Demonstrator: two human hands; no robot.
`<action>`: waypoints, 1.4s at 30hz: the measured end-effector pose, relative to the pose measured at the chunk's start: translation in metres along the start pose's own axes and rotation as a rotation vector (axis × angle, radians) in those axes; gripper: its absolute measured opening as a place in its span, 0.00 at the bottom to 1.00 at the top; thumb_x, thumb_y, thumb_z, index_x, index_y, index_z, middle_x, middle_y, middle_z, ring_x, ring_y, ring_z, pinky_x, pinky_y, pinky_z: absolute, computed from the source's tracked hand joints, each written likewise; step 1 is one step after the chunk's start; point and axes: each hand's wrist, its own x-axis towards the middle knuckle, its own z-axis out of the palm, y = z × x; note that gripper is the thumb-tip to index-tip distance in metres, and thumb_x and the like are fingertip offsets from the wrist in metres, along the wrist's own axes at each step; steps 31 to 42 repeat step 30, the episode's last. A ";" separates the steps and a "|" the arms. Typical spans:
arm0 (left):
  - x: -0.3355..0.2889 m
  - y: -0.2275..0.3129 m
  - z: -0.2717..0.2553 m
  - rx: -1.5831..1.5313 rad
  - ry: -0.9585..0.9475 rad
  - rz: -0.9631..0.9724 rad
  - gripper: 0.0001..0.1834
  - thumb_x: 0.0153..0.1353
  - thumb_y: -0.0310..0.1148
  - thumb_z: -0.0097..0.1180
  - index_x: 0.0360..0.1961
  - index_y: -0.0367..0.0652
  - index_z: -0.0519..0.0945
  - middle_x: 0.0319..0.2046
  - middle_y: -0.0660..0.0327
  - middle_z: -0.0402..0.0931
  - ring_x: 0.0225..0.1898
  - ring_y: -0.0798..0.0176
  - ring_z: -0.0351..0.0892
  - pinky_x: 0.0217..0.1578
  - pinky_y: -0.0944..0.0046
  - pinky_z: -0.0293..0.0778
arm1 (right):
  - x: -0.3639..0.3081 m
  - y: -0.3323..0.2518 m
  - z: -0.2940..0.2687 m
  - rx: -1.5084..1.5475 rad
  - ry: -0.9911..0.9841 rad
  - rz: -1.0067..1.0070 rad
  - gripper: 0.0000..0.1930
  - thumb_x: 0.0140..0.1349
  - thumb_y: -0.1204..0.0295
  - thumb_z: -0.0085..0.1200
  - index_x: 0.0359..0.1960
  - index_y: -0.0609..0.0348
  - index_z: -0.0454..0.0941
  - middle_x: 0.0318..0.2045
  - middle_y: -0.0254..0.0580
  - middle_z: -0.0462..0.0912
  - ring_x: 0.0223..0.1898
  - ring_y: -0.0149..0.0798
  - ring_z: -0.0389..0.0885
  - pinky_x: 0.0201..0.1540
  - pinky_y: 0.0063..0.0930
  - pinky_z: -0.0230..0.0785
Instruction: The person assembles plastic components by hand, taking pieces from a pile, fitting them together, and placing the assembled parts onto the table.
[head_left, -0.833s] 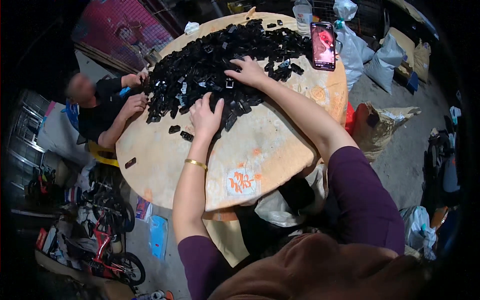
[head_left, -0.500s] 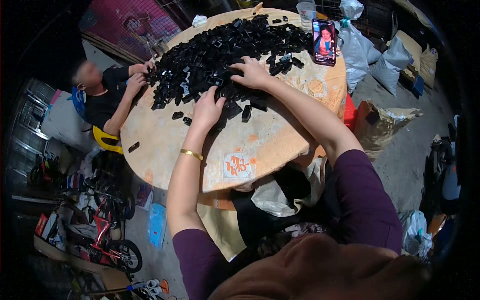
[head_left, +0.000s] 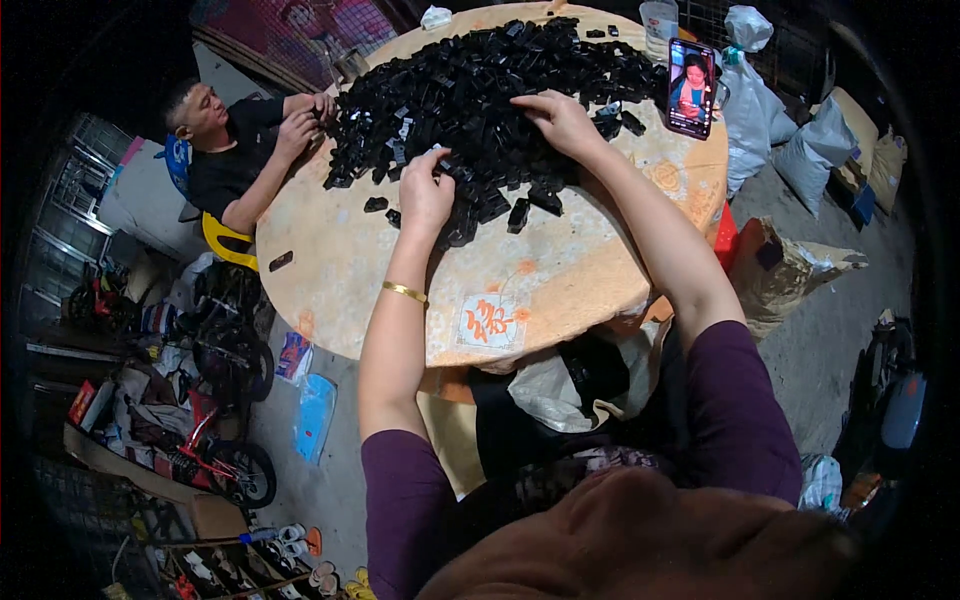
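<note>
A wide heap of small black plastic parts covers the far half of the round table. My left hand, with a gold bracelet on its wrist, rests at the near left side of the heap. Its fingers are bent, thumb apart from the index finger, and nothing is clearly gripped. My right hand reaches over the heap's right side, fingers stretched out and apart from the thumb, touching the parts. Between my hands, black parts spill toward the near side of the table.
The table wears a pale orange patterned cloth. A phone stands upright at the right, near a clear plastic cup. Another person sits at the left, hands at the heap's edge. Filled sacks stand beyond the table's right side.
The whole view has shifted, so the table sits farther right and higher. My left thumb and index finger have come closer together. My right hand stays over the heap, its fingers less spread.
</note>
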 end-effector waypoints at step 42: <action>-0.053 0.066 0.007 0.531 -0.255 0.358 0.09 0.47 0.27 0.46 0.32 0.43 0.75 0.29 0.57 0.68 0.36 0.56 0.66 0.32 0.59 0.60 | -0.010 -0.055 -0.029 0.144 -0.882 0.083 0.18 0.37 0.74 0.63 0.34 0.60 0.77 0.29 0.39 0.79 0.31 0.34 0.77 0.33 0.26 0.69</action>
